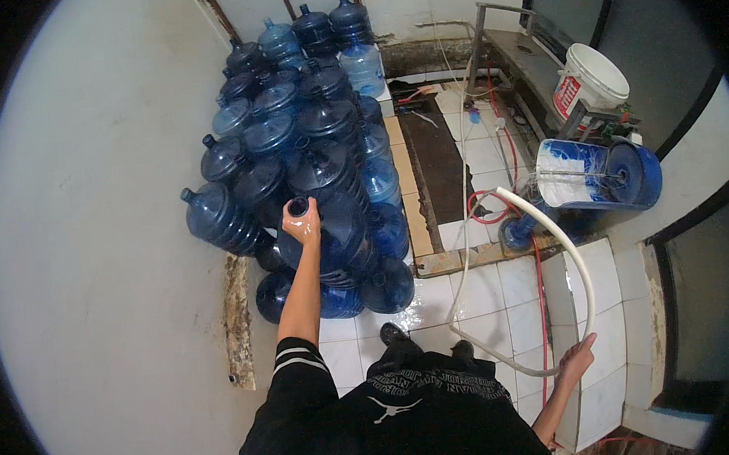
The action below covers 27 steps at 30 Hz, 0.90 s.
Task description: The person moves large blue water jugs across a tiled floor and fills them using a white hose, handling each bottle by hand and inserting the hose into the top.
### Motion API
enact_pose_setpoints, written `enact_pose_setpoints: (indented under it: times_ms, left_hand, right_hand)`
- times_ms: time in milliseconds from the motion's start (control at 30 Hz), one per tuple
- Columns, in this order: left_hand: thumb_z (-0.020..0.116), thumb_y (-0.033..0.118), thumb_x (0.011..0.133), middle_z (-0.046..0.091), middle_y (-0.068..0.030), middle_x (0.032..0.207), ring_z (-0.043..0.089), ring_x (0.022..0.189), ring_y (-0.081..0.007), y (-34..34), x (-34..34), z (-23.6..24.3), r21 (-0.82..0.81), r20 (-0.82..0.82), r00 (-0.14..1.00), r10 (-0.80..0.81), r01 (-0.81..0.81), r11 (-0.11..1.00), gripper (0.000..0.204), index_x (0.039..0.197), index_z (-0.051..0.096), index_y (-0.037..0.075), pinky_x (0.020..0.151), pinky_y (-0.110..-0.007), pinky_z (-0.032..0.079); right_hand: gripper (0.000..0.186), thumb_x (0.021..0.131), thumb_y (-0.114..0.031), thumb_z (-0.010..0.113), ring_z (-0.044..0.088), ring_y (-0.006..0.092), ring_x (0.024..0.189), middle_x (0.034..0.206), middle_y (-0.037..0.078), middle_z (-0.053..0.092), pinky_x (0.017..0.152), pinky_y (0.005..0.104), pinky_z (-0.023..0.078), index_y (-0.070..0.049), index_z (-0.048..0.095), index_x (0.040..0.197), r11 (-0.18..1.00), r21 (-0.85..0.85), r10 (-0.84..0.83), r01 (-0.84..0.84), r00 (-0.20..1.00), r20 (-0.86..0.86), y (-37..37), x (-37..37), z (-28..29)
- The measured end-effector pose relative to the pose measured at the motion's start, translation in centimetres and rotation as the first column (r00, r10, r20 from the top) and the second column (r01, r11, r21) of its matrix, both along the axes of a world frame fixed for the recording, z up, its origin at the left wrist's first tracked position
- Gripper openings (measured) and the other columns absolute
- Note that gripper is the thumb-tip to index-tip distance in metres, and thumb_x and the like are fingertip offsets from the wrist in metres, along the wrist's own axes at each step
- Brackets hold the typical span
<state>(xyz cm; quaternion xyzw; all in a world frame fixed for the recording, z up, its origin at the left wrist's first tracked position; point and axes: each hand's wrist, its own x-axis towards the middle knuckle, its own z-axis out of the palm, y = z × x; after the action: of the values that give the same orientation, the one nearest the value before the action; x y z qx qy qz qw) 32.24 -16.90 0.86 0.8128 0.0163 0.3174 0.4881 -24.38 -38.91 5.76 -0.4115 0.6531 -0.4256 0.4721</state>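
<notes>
My left hand (302,222) is closed round the neck of a dark blue plastic jug (328,246) at the front of a stacked group, its open mouth facing up and the fingers looking wet. My right hand (575,354) grips a white hose (560,236) at the lower right, which curves up to a free end near a blue cylindrical drum (642,176) lying on its side, with white lining and a metal shaft. A thinner pale cable or hose runs down beside it toward my right hand.
Many jugs (252,133) are piled against the left wall. Red hoses (539,301) run over the tiled floor (483,291). At the right are a tiled step (594,281), a ledge (520,50) with a metal rail and a white bucket (589,80). A dark recessed strip (423,167) lies beside the jugs.
</notes>
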Motion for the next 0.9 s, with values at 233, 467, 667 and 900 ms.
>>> enact_pose_setpoints:
  times_ms: [233, 467, 667, 900]
  left_hand:
    - [0.075, 0.023, 0.057, 0.063, -0.0192, 0.079, 0.061, 0.075, -0.0333, 2.5, 4.5, -5.7, -0.001, -0.088, 0.996, 0.01, -0.01, 1.0, 0.04, 0.084, 0.061, -0.003, 0.072, -0.039, 0.047]
    - [0.074, 0.021, 0.059, 0.063, -0.0177, 0.077, 0.062, 0.073, -0.0318, 3.0, 5.6, -7.5, -0.021, -0.131, 0.991, -0.025, 0.022, 1.0, 0.037, 0.083, 0.06, -0.002, 0.071, -0.038, 0.047]
    - [0.075, 0.023, 0.059, 0.062, -0.0163, 0.074, 0.061, 0.071, -0.0317, 1.0, 4.6, -7.4, -0.036, -0.146, 0.979, -0.139, 0.135, 0.99, 0.037, 0.082, 0.058, 0.0, 0.069, -0.038, 0.047]
    - [0.076, 0.026, 0.059, 0.062, -0.0175, 0.081, 0.06, 0.078, -0.0337, -0.1, 4.1, -7.9, -0.085, -0.254, 0.957, -0.14, 0.122, 0.989, 0.043, 0.089, 0.056, 0.001, 0.073, -0.04, 0.046]
  right_hand:
    - [0.051, 0.089, -0.049, 0.039, 0.02, 0.0068, 0.038, 0.046, -0.005, 0.023, 0.035, 0.0258, 0.016, -0.016, 0.024, 0.053, 0.999, -0.038, -0.014, 0.01, 0.995, -0.101, 4.3, 5.0, 1.1]
    - [0.05, 0.089, -0.048, 0.04, 0.021, 0.0068, 0.037, 0.046, -0.005, 0.024, 0.035, 0.0254, 0.015, -0.016, 0.027, 0.052, 0.999, -0.038, 0.006, -0.012, 0.99, -0.141, 5.8, 8.0, 1.1]
    - [0.049, 0.089, -0.048, 0.041, 0.02, 0.0062, 0.038, 0.046, -0.006, 0.024, 0.035, 0.0255, 0.015, -0.016, 0.027, 0.054, 0.998, -0.041, 0.049, -0.056, 0.989, -0.141, 5.5, 9.4, 0.4]
    - [0.049, 0.088, -0.049, 0.042, 0.023, 0.0059, 0.037, 0.046, -0.006, 0.024, 0.034, 0.0252, 0.016, -0.016, 0.028, 0.055, 0.999, 0.018, 0.044, -0.043, 0.992, -0.117, 5.5, 9.0, 0.0]
